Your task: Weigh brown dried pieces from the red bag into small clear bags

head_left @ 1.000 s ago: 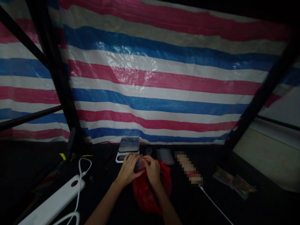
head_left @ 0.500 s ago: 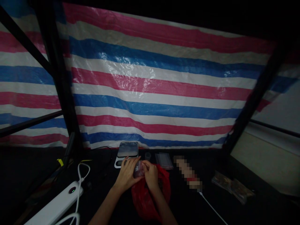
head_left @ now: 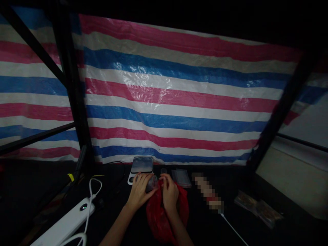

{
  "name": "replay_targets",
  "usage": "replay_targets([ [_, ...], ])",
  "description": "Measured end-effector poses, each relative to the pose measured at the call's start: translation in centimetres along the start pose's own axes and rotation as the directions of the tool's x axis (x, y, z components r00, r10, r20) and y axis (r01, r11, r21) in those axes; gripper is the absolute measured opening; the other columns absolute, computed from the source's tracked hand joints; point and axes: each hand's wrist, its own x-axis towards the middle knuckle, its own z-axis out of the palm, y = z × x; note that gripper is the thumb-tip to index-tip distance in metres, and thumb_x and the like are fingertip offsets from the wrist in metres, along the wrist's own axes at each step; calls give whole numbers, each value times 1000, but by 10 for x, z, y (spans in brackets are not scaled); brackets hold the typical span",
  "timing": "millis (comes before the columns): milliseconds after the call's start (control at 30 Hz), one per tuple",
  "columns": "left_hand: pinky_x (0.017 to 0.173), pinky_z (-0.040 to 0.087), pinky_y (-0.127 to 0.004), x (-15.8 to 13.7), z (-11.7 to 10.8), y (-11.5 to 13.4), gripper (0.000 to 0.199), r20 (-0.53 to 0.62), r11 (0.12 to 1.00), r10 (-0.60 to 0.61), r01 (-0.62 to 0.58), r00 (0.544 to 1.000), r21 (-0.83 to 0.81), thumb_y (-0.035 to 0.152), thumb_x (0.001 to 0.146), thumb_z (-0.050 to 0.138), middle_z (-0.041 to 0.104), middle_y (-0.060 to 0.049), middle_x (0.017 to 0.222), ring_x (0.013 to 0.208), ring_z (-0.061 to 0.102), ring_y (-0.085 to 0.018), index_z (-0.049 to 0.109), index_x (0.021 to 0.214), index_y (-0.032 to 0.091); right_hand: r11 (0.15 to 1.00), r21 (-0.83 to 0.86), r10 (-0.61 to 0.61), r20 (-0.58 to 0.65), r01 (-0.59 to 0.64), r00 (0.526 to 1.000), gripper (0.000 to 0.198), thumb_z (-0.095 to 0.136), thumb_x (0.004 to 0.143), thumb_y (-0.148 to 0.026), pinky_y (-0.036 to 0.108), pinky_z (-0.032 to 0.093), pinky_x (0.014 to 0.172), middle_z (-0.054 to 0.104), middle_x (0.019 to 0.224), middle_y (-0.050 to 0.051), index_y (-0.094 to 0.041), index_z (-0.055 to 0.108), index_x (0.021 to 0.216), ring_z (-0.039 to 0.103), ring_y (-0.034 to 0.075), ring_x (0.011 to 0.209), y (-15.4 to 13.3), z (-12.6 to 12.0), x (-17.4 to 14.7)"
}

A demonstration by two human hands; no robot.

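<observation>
My left hand (head_left: 139, 192) is closed round a small clear plastic bag (head_left: 151, 183), thumb below and fingers across its far side. Just right of that bag, my right hand (head_left: 170, 193) has its fingertips bent and drawn together; whether they pinch anything is too dim to make out. Beneath both hands lies a crumpled red plastic bag (head_left: 156, 218), its opening and contents partly covered by my right hand and forearm. A white digital scale (head_left: 141, 164) with a dark shiny plate stands behind my left hand, which hides part of its front.
Behind my hands are a small clear cup (head_left: 164, 171) and a stack of flat clear bags (head_left: 181, 178). To the right lie a pixelated object (head_left: 207, 193) with a white cable and filled clear packets (head_left: 258, 208). A white power bank-like device (head_left: 66, 222) sits left.
My right hand has shifted slightly right, away from the small clear bag, and its fingers have changed position. My left hand keeps hold of the bag. The whole view has shifted slightly.
</observation>
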Motion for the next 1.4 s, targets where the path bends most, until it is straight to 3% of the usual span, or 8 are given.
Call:
replay_targets([
  [100, 93, 31, -40, 0, -1, -3, 43, -32, 999, -25, 26, 999, 24, 35, 73, 57, 60, -5, 102, 96, 51, -21, 49, 112, 20, 999, 34, -13, -7, 13, 1000, 27, 37, 84, -33, 26, 43, 70, 67, 84, 3, -21, 62, 86, 61, 18, 78, -5, -5, 1],
  [233, 91, 33, -39, 1, -2, -4, 40, -8, 998, -13, 14, 1000, 56, 35, 74, 55, 60, -5, 101, 96, 51, -22, 50, 110, 19, 991, 35, -133, 179, 128, 975, 20, 51, 77, -37, 27, 41, 72, 67, 83, 1, -24, 66, 80, 60, 18, 80, -8, -5, 3],
  [367, 88, 35, -38, 0, 0, -4, 40, 55, 999, 0, -2, 998, 35, 33, 73, 55, 58, -6, 102, 97, 49, -22, 50, 110, 18, 979, -47, -178, 259, 197, 949, 12, 62, 69, -36, 28, 38, 71, 68, 77, -1, -27, 68, 75, 58, 19, 78, -7, -2, 1],
  [733, 84, 38, -35, -3, 7, -4, 42, 63, 1000, 0, -2, 998, 29, 35, 76, 54, 57, -7, 103, 97, 49, -22, 48, 113, 17, 982, -132, -107, 210, 137, 972, 9, 60, 71, -32, 32, 34, 71, 66, 74, 0, -27, 67, 71, 57, 19, 75, -4, 1, -1],
  [1033, 83, 39, -37, -6, 12, -8, 39, 77, 998, 11, -16, 997, 58, 34, 79, 50, 58, -8, 103, 97, 50, -23, 48, 114, 19, 979, -146, -116, 178, 143, 977, 8, 61, 69, -30, 33, 35, 73, 65, 71, -1, -25, 62, 64, 57, 19, 75, -6, 1, -2],
  [1267, 78, 41, -35, -5, 12, -5, 35, 105, 998, 46, -49, 993, 34, 35, 80, 47, 59, -8, 98, 92, 51, -22, 50, 111, 18, 992, -78, -80, 215, 99, 973, 6, 59, 68, -28, 30, 39, 70, 64, 66, -1, -23, 62, 69, 57, 18, 70, -2, 2, 1],
  [1400, 82, 38, -37, -3, 8, -2, 34, 136, 998, 15, -24, 991, 62, 33, 81, 48, 59, -7, 98, 92, 50, -22, 50, 111, 18, 992, 108, -82, 217, 60, 973, 12, 57, 70, -31, 28, 42, 70, 64, 72, 2, -20, 60, 71, 58, 18, 72, 3, 6, 2],
])
